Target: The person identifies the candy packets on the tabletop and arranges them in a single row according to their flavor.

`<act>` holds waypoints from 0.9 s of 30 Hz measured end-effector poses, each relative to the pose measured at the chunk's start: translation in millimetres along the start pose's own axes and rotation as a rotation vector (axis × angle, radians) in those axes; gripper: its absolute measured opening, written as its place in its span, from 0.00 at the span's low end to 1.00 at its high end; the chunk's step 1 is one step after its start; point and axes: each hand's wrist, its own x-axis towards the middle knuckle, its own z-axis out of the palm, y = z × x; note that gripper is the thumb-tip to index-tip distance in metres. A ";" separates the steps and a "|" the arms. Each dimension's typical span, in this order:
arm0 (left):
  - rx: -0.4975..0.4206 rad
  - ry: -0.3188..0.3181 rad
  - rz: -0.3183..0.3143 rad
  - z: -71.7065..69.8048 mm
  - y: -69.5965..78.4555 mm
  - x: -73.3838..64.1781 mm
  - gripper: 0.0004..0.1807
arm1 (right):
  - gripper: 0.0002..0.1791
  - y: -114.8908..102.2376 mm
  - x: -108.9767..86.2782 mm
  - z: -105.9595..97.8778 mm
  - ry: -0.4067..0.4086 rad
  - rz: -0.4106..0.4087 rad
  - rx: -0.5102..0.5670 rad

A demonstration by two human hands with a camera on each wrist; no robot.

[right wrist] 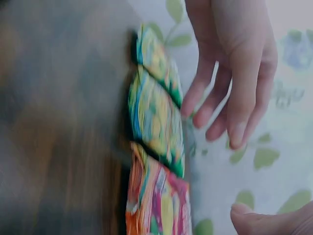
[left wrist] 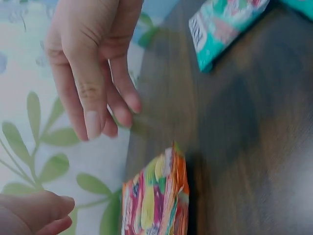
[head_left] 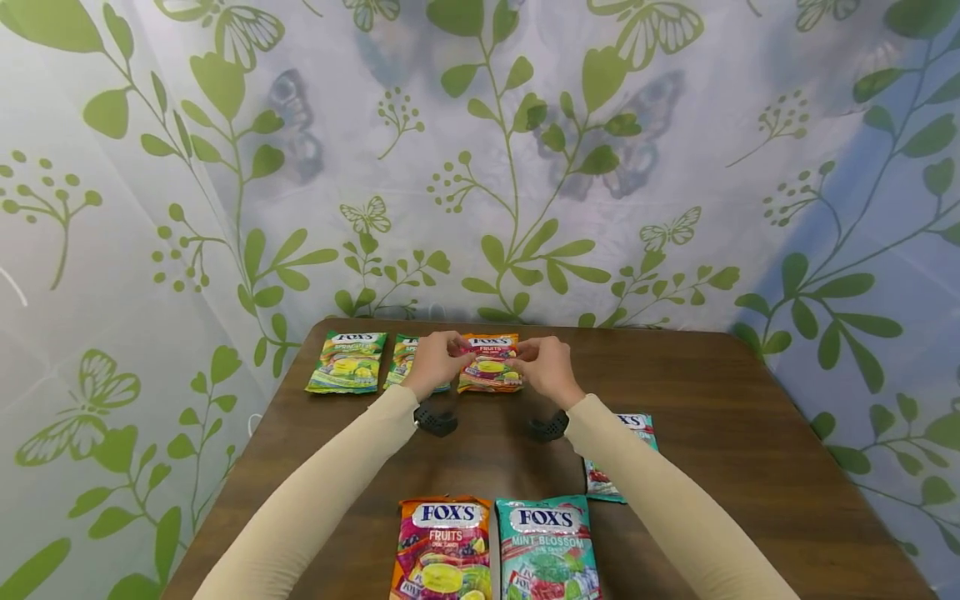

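Note:
An orange Fox's Fruits candy bag [head_left: 491,367] lies at the back of the table, between both hands. My left hand [head_left: 438,362] hovers by its left side, fingers loosely bent, partly covering a green Fox's candy bag [head_left: 400,358]. On the bag's other side is my right hand [head_left: 549,367], its fingers likewise relaxed. The wrist views show gaps between the hands and the orange bag [left wrist: 154,196], and nothing in either grasp. Another green Fox's bag [head_left: 347,363] lies farther left.
Nearer the front edge lie a larger Fox's Fruits bag [head_left: 442,550] and a teal Mint Blossom bag [head_left: 549,550]. Another teal bag [head_left: 637,429] is partly hidden under the right forearm. A leaf-patterned curtain [head_left: 480,167] hangs behind the brown table [head_left: 720,392].

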 end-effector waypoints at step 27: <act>-0.060 -0.243 0.067 -21.4 -35.5 -154.8 0.22 | 0.18 -18.0 -165.6 11.4 -0.497 0.056 0.230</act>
